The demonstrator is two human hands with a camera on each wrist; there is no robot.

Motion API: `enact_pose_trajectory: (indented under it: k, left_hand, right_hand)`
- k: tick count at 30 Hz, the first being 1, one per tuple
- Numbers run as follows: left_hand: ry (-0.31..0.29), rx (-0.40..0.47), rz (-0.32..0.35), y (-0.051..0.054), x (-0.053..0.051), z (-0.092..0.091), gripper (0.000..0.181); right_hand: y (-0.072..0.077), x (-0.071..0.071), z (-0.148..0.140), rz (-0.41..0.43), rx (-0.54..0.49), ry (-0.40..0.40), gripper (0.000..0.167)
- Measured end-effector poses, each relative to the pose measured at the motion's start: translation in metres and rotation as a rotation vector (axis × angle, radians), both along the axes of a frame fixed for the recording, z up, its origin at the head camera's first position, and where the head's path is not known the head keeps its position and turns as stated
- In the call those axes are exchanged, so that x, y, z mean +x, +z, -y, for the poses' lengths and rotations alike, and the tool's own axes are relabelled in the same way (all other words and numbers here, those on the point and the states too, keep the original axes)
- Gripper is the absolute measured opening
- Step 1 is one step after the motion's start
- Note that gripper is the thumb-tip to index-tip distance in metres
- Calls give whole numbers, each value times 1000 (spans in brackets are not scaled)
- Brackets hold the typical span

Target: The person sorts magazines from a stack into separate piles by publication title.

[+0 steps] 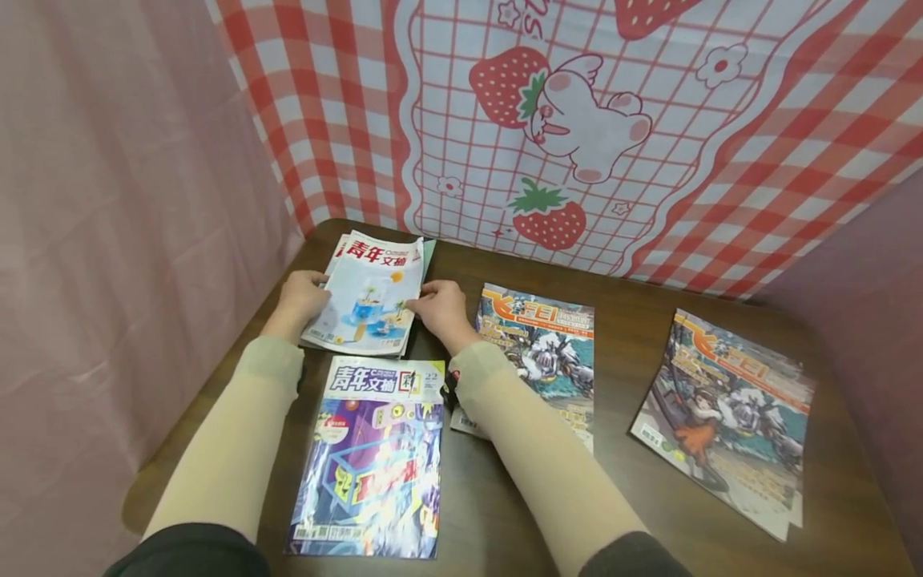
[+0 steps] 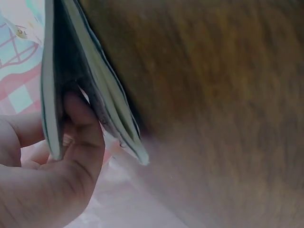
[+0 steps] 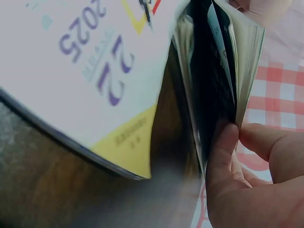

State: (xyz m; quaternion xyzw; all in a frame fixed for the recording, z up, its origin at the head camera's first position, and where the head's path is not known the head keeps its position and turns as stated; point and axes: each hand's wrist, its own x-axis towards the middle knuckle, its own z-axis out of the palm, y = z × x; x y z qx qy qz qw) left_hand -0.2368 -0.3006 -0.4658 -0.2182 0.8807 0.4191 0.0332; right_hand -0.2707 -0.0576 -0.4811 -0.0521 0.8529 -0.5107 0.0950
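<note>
A white magazine with red title characters (image 1: pixel 371 288) lies over other magazines at the back left of the table. My left hand (image 1: pixel 301 298) grips its left edge; in the left wrist view, fingers of that hand (image 2: pixel 61 166) reach between this upper magazine (image 2: pixel 50 85) and a lower one (image 2: pixel 107 90). On the right edge, my right hand (image 1: pixel 441 311) pinches the same magazine. The right wrist view shows the thumb and fingers of this hand (image 3: pixel 251 166) at the edge of the raised magazine (image 3: pixel 247 61), with another magazine beneath it.
A purple magazine (image 1: pixel 375 457) lies just in front of the stack. FEI magazines (image 1: pixel 541 344) lie partly under my right forearm, and more (image 1: pixel 728 417) lie at the table's right. A red-and-white checked cloth (image 1: pixel 332 120) hangs behind the wooden table (image 1: pixel 519 513).
</note>
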Motion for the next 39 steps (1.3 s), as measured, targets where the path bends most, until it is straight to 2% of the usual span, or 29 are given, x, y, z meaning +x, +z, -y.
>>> enact_pose_trajectory:
  k: [9,13,17,21,25,34,39]
  left_hand:
    - [-56,-192,-12,-2,-5,-3,41]
    - [-73,-241,-29,0,-4,-6,40]
    - [-69,-245,-28,2,-4,-8,39]
    - [-42,-210,-26,2,-3,-10,41]
    - [-8,-181,-43,2,0,-12,46]
    - [-24,-190,-180,11,7,-25,47]
    - [-27,-134,-246,19,16,-40,43]
  right_hand:
    - [-4,2,-5,3,64,-9,37]
    - [-4,2,-9,4,89,0,38]
    - [-4,4,-13,3,119,11,37]
    - [-4,5,-17,-22,132,3,33]
    - [-4,7,-21,-43,84,-12,29]
    - [2,12,-29,-29,-41,-23,32]
    - [7,18,-37,-37,-129,-32,36]
